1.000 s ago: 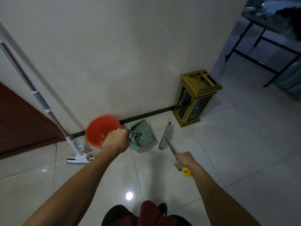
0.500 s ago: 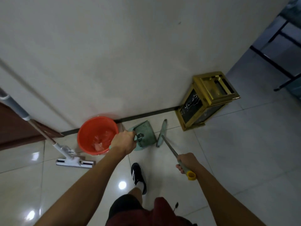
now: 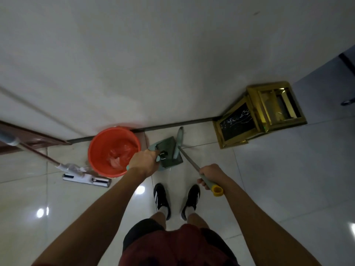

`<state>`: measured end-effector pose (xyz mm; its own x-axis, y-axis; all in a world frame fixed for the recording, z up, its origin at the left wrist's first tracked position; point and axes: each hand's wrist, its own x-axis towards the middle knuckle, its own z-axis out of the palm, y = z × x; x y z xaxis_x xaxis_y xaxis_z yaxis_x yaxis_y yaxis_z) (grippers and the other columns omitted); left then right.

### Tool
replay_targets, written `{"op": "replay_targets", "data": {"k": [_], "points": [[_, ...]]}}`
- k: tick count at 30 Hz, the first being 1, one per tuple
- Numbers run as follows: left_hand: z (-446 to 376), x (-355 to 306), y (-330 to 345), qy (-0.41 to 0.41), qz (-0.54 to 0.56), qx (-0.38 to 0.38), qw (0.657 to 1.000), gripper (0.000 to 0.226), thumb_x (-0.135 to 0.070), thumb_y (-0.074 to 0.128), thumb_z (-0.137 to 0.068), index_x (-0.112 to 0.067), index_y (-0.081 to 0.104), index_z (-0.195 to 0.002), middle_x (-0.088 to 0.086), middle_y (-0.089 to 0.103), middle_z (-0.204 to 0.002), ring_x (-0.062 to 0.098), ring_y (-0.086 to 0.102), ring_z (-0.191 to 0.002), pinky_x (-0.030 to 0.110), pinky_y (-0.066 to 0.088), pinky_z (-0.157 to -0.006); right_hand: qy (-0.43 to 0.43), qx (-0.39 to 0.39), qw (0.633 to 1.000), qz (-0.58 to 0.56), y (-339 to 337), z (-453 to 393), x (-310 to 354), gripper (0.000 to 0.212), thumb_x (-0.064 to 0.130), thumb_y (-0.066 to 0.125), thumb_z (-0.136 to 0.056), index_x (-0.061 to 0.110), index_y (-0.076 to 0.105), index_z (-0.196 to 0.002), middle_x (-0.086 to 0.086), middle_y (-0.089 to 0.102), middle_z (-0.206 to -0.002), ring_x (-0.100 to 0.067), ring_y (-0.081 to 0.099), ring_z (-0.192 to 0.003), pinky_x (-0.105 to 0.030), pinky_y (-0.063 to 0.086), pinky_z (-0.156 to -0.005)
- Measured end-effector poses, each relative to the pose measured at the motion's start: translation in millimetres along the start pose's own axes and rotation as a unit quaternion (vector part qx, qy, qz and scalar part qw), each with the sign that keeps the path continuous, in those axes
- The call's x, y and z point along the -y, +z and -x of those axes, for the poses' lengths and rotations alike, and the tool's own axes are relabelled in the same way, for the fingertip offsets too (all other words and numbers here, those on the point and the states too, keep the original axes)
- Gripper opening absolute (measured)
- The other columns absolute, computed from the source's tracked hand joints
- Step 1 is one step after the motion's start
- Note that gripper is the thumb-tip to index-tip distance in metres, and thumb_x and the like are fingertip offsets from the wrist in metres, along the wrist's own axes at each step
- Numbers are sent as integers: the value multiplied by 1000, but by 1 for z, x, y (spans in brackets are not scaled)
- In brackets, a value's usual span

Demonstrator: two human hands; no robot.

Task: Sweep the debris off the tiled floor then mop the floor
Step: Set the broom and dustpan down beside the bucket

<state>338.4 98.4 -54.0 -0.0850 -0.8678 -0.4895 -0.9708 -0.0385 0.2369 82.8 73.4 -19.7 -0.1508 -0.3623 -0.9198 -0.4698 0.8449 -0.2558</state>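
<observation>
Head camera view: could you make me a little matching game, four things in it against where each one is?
Things:
1. bucket
2. broom
3. mop
4. bin

Places:
A. leaning on the wall, far left, head on the floor
B. by the wall, far right
C. gripped by the right hand
D. just left of the dustpan

Pairs: 1-D, 2-C, 3-A, 4-B
</observation>
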Motion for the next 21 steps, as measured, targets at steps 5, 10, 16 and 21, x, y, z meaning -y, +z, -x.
{"op": "replay_targets", "data": {"k": [5, 10, 16, 21], "points": [[-7, -3, 0, 5, -36, 16, 999, 33, -39, 51, -98, -22, 57, -126, 7, 66, -115, 29, 68, -96, 37, 56, -78, -16, 26, 997, 77, 0, 5, 31, 27, 6, 47, -96, -13, 54, -114, -32, 71, -95, -22, 59, -45, -26, 46, -43], [-11, -16, 6, -2, -29, 12, 1000, 38, -39, 55, -95, -25, 57, -130, 5, 62, -122, 26, 67, -96, 36, 57, -77, -54, 68, 987, 136, 0, 17, 55, 28, 6, 47, -98, -11, 54, -120, -31, 69, -100, -15, 61, -39, -20, 43, -37], [-11, -26, 12, 4, -36, 41, 998, 47, -37, 53, -96, -28, 49, -142, 6, 64, -128, 25, 68, -100, 34, 56, -76, -74, 97, 976, 179, 4, 17, 66, 21, 11, 49, -95, -3, 57, -108, -20, 73, -83, -17, 68, -48, -30, 55, -54], [-8, -36, 15, 4, -25, 64, 998, 52, -36, 53, -97, -32, 40, -148, 9, 63, -127, 27, 67, -99, 33, 50, -70, -77, 116, 975, 176, 10, 29, 64, 12, 16, 51, -98, 6, 57, -100, -11, 70, -74, -15, 69, -55, -19, 47, -44]]}}
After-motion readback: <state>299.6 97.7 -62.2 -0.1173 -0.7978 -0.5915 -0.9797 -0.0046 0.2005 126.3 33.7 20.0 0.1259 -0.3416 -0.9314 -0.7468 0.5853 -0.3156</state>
